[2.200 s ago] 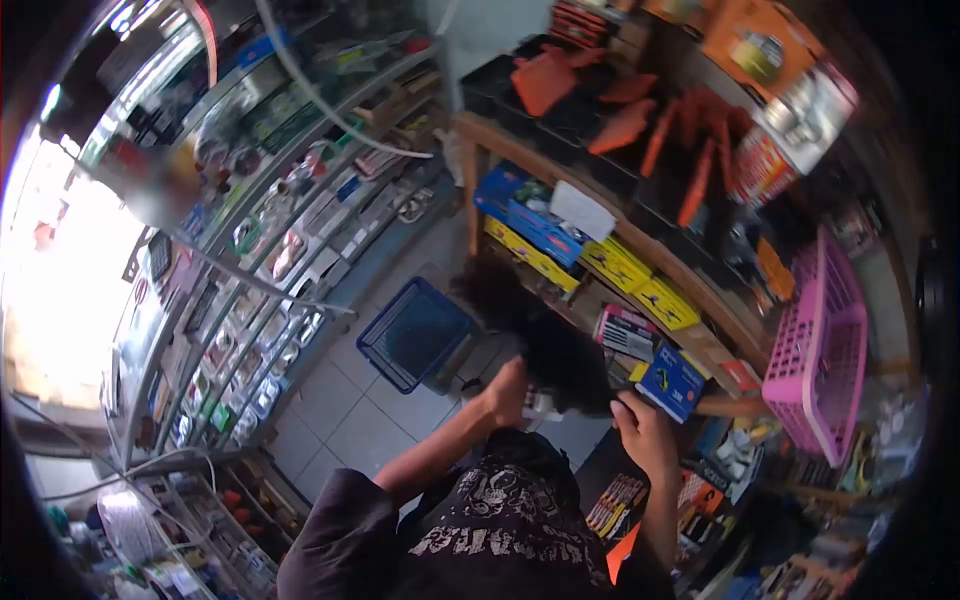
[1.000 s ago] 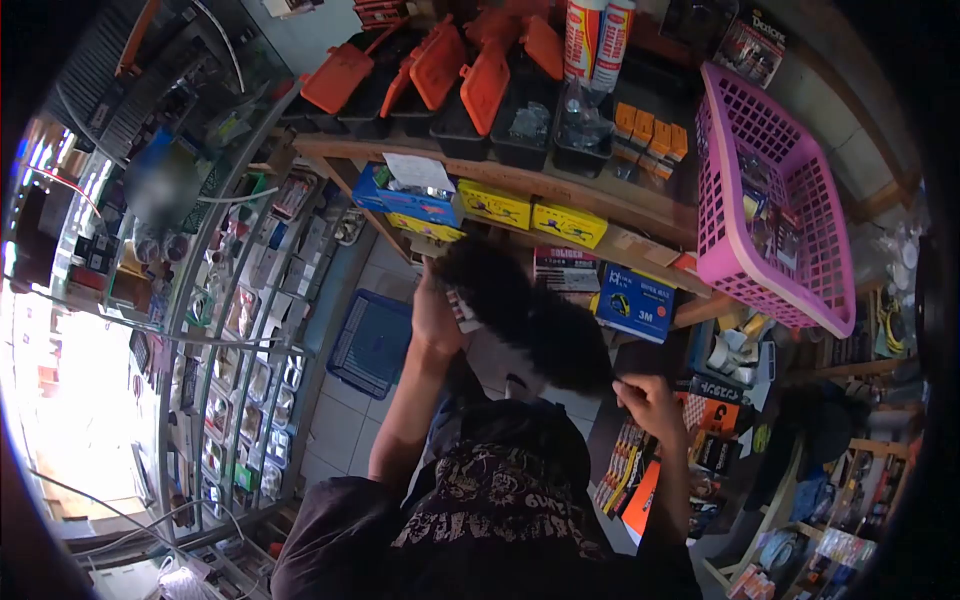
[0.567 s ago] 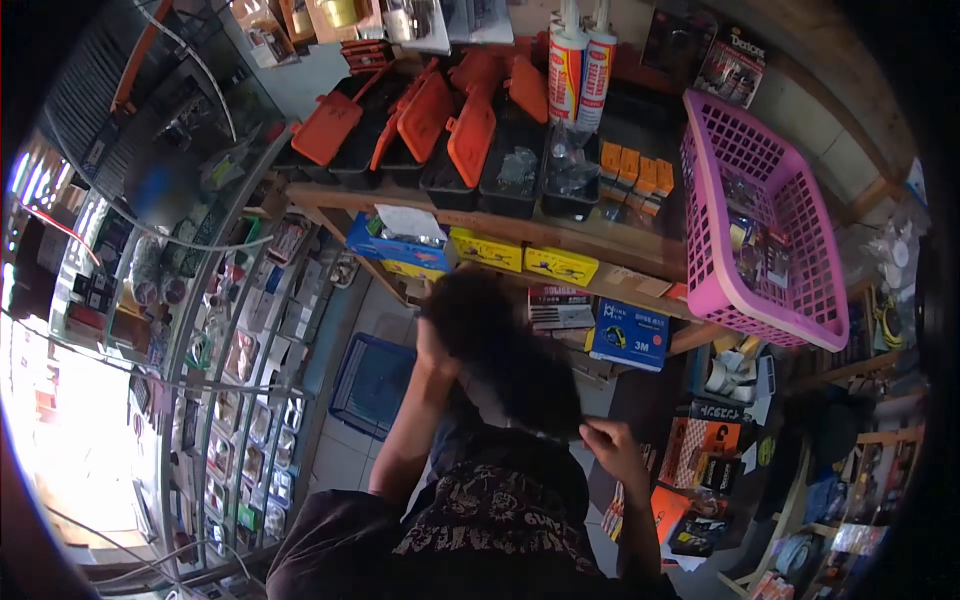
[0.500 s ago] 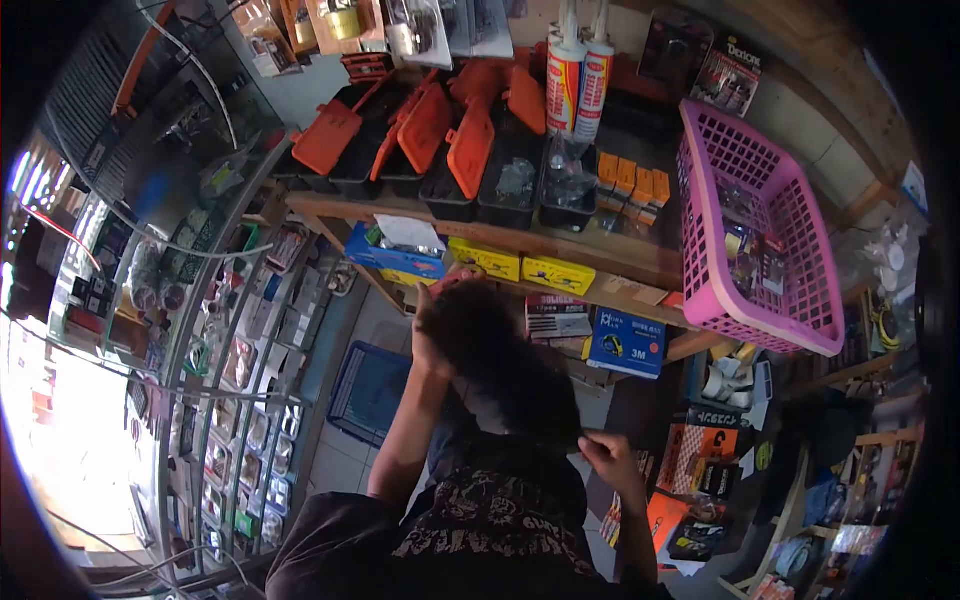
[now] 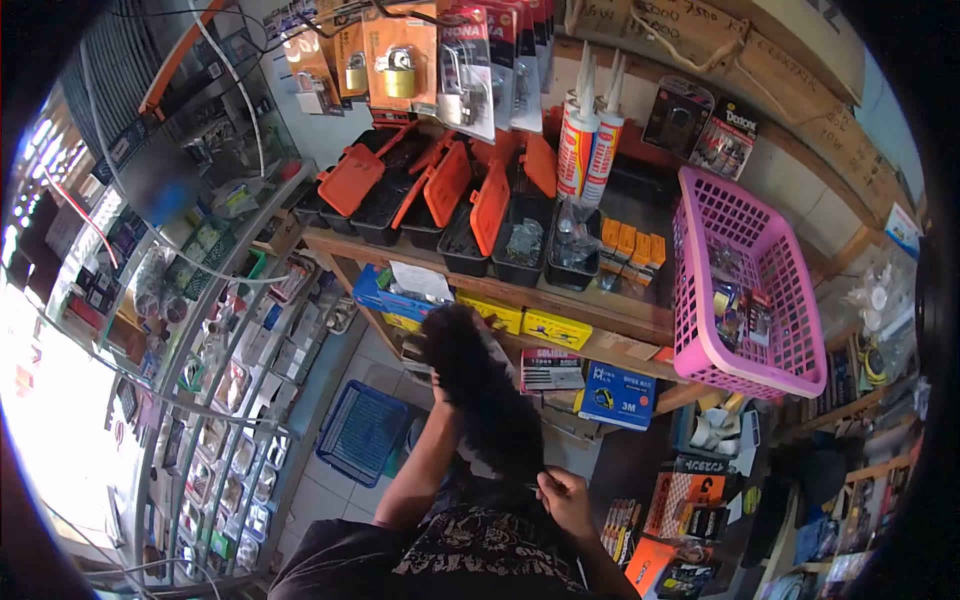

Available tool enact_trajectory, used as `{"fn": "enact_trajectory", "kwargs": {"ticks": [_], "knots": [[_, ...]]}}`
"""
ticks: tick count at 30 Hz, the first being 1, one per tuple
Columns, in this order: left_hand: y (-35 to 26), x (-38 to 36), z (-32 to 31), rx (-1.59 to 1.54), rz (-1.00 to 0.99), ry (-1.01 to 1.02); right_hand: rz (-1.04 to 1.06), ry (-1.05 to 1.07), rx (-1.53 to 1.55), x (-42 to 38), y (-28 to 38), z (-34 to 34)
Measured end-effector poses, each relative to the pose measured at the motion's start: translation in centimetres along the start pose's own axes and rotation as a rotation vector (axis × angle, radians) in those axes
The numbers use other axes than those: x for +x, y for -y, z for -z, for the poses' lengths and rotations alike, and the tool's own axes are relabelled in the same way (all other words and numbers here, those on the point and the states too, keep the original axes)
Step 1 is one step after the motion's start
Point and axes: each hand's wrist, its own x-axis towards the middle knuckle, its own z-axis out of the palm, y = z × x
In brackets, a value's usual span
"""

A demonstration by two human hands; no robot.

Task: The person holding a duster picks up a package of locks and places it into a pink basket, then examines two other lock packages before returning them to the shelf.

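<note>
A long, fluffy black duster [image 5: 480, 390] runs diagonally from the lower shelf down toward my body. My right hand [image 5: 566, 502] is closed around its near end, where a short bit of thin handle shows. Behind the duster's far half lies my left hand [image 5: 442, 390]; the fluff covers most of it, so its grip cannot be made out. Just beyond the duster's tip, yellow boxes [image 5: 556, 329] and a blue box [image 5: 376, 291] sit on the lower shelf.
Above stand black bins with orange lids [image 5: 350, 180], silicone sealant tubes [image 5: 590, 150] and a pink basket [image 5: 705, 335]. Padlocks [image 5: 397, 75] hang at the back. A blue crate [image 5: 360, 435] is on the floor, left of me. Glass shelving [image 5: 215, 390] runs along the left.
My right hand has moved left and slightly down with the duster's near end. My left hand has dropped lower and gone mostly behind the fluff. The view has tilted up.
</note>
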Motion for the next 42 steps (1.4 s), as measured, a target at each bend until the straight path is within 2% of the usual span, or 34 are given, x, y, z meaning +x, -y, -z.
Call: {"fn": "enact_trajectory", "kwargs": {"ticks": [1, 2, 3, 4, 9, 10, 12, 13, 15, 16, 20, 22, 24, 25, 27, 28, 30, 31, 33, 34, 35, 38, 39, 41, 42], "knots": [[-3.3, -0.9, -1.1, -0.003, -0.007, -0.001, 0.007, 0.001, -0.003, 0.3, 0.4, -0.2], [-9.8, -3.1, -3.0, 0.759, -0.223, 0.16, 0.014, -0.007, 0.031, 0.7, 1.1, -0.6], [-13.4, -4.3, -4.2, 1.52, -0.438, 0.318, 0.018, -0.016, 0.065, 1.0, 1.7, -0.8], [-13.1, -4.3, -4.2, 1.515, -0.44, 0.32, 0.018, -0.021, 0.061, 1.2, 2.3, -0.9], [-10.3, -2.6, -2.9, 0.259, -0.457, 0.087, 0.052, -0.03, 0.015, 0.7, 3.3, -0.6], [-10.7, -2.2, -2.3, 0.259, -0.458, 0.085, 0.053, -0.028, 0.014, 0.4, 2.9, -0.4], [-11.7, -1.1, -1.2, 1.159, -0.244, 0.148, 0.079, -0.066, 0.003, 0.0, 2.3, -0.3], [-11.2, -1.2, -1.1, 1.163, -0.243, 0.146, 0.079, -0.062, 0.005, 0.2, 2.6, -0.1], [-9.6, -1.6, -1.5, 0.585, -0.26, 0.241, 0.127, -0.064, -0.064, 0.9, 4.2, 0.2], [-9.1, -2.2, -1.6, 0.585, -0.259, 0.249, 0.135, -0.057, -0.07, 1.4, 4.3, 0.2], [-8.0, -4.1, -1.9, 0.092, -0.209, 0.238, 0.129, -0.061, -0.089, 2.1, 4.6, 0.2], [-9.8, -3.9, -1.4, -0.029, -0.2, 0.224, 0.165, -0.128, 0.024, 2.3, 4.5, 0.4], [-13.5, -3.0, 0.3, -1.155, 0.515, 0.529, 0.148, -0.117, -0.023, 2.3, 4.2, 1.6], [-13.6, -3.5, -0.3, -1.155, 0.51, 0.526, 0.121, -0.112, -0.066, 2.3, 4.2, 1.9], [-13.0, -5.4, -2.0, -1.045, 0.703, 0.341, 0.118, -0.108, -0.031, 2.6, 4.5, 1.7], [-11.9, -5.9, -1.7, -1.043, 0.709, 0.342, 0.117, -0.135, -0.053, 2.9, 4.7, 1.6], [-9.4, -6.5, -1.5, -1.384, 0.676, 0.654, 0.115, -0.171, -0.08, 3.0, 5.0, 1.9], [-10.4, -6.2, -1.2, -1.386, 0.679, 0.657, 0.175, -0.172, -0.144, 3.1, 5.1, 2.1], [-14.4, -5.2, -0.3, -0.861, 0.797, 0.309, 0.237, -0.165, -0.209, 2.8, 5.2, 2.4], [-20.5, -5.9, -2.5, -0.648, 0.773, 0.024, 0.234, -0.12, -0.252, 2.2, 4.8, 2.9], [-20.3, -5.6, -1.9, -0.653, 0.767, 0.015, 0.232, -0.073, -0.295, 1.5, 4.4, 3.3], [-17.8, -4.1, 0.8, -0.65, 0.506, 0.01, 0.139, -0.017, -0.279, 0.1, 3.2, 4.7], [-16.6, -3.8, 1.4, -0.652, 0.493, 0.001, 0.109, -0.013, -0.249, 0.0, 3.3, 4.8], [-13.9, -3.7, 2.7, -0.983, 0.469, 0.137, 0.157, -0.066, -0.192, -0.6, 4.6, 4.4], [-12.0, -3.5, 3.2, -0.983, 0.459, 0.135, 0.082, -0.052, -0.102, -0.8, 4.7, 4.6]]}}
